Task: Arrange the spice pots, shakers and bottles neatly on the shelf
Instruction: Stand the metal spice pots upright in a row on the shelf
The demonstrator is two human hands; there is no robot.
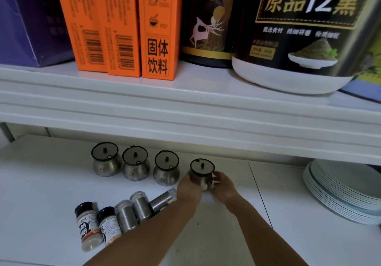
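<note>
Spice pot (202,172), a squat round steel jar with a black-rimmed clear lid and a small black knob, stands on the white lower shelf (41,183), clasped from both sides. The left hand (188,188) curls on its nine o'clock flank, and the right hand (223,185) on its three o'clock. Three matching pots (135,163) line up at its nine o'clock. At seven o'clock cluster three steel shakers (142,206) and two black-capped bottles (87,226), their labels too blurred to read. On the upper shelf (185,104) at twelve o'clock, an orange box (157,28) reads "固体饮料" and a dark tub (309,38) reads "原品12黑". Stacked plates (340,193) sit at three o'clock.
</note>
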